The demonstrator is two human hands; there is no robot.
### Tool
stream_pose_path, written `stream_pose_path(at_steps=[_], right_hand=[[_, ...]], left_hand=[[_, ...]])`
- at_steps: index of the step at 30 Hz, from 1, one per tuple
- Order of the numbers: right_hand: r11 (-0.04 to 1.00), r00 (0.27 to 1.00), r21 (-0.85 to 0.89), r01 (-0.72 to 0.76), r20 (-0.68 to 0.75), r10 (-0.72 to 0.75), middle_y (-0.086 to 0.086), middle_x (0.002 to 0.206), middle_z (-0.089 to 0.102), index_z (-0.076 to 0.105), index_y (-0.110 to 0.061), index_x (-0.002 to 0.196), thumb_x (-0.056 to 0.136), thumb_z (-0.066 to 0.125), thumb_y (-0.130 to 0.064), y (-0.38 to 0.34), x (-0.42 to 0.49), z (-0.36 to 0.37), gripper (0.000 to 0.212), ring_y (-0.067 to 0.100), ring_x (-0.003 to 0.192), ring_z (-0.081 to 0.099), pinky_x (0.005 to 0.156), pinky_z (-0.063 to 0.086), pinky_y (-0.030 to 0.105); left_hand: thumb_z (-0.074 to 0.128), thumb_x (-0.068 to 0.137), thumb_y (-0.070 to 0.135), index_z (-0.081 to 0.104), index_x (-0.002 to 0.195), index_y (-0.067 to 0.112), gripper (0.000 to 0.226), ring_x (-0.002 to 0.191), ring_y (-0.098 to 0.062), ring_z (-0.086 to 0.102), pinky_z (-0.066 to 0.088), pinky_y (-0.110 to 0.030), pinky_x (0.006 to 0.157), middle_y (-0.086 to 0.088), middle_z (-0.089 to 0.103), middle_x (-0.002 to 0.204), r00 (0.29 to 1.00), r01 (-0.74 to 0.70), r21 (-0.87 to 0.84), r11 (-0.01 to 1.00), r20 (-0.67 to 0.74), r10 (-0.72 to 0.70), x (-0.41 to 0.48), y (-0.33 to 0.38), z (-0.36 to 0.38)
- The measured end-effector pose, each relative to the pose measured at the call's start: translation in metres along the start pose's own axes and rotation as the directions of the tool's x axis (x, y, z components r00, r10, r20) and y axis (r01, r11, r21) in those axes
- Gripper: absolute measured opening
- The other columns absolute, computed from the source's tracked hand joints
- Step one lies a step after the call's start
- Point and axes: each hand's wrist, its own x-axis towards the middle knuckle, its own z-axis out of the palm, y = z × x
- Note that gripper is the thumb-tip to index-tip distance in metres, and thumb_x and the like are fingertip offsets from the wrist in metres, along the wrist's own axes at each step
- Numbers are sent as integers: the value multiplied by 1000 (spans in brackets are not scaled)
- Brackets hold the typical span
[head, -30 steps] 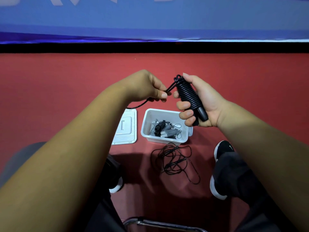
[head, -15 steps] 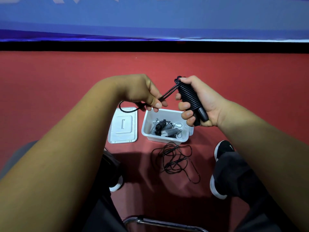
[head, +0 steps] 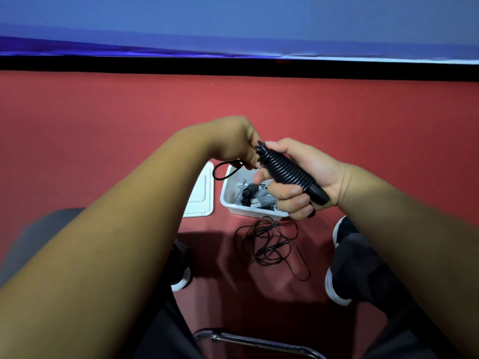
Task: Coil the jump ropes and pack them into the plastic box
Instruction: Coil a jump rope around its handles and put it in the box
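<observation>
The jump rope (head: 287, 172) is sitting wound in a tight black coil in the right hand (head: 320, 164), just above the plastic box (head: 228, 202). That hand's grip is wrapping closed around it. The left hand (head: 233, 141) is pinching the rope's loose end in a small, tight grip. A tangled rope (head: 272, 244) is lying on the red floor (head: 103, 125), just beside the box.

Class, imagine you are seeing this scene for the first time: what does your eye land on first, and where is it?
At the centre, the right hand grips a coiled black jump rope while the left hand pinches its loose end beside it. Below them on the red floor sits an open white plastic box holding coiled ropes, with a tangled black jump rope lying on its near side.
</observation>
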Motion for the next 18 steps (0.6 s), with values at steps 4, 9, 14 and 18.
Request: stream_pose_path(at_steps=[4, 9, 14, 18], right_hand=[[997, 985, -3, -75, 155, 74, -1, 51, 42, 59, -23, 150, 91, 54, -71, 8, 3, 5, 76, 16, 41, 41, 48, 36, 22], [991, 996, -106, -85, -2, 85, 1, 60, 50, 80, -27, 114, 92, 46, -72, 12, 10, 12, 61, 15, 42, 46, 47, 42, 22], [984, 974, -159, -82, -223, 45, -2, 64, 50, 67, -19, 63, 88, 55, -73, 15, 18, 13, 61, 12, 44, 44, 44, 37, 20], [978, 949, -200, -52, -316, -14, 1, 71, 43, 57, -14, 92, 77, 69, -78, 13, 25, 5, 67, 17, 51, 45, 49, 36, 24]], left_hand=[[66, 88, 0, 78, 84, 20, 24, 58, -3, 59, 49, -20, 58, 7, 71, 67, 995, -96, 3, 995, 5, 96, -2, 6, 3], [73, 79, 1, 81, 87, 23, 25, 60, -3, 60, 50, -17, 62, 7, 75, 73, 980, -176, 22, 984, -87, 178, -2, 18, 1], [79, 75, 3, 79, 84, 23, 22, 61, -4, 64, 53, -22, 63, 8, 76, 75, 960, -196, 86, 977, -187, 209, -2, 26, 4], [75, 75, 3, 77, 81, 23, 21, 72, -7, 71, 57, -30, 70, 11, 76, 75, 929, -216, 128, 968, -277, 244, -3, 30, 2]])
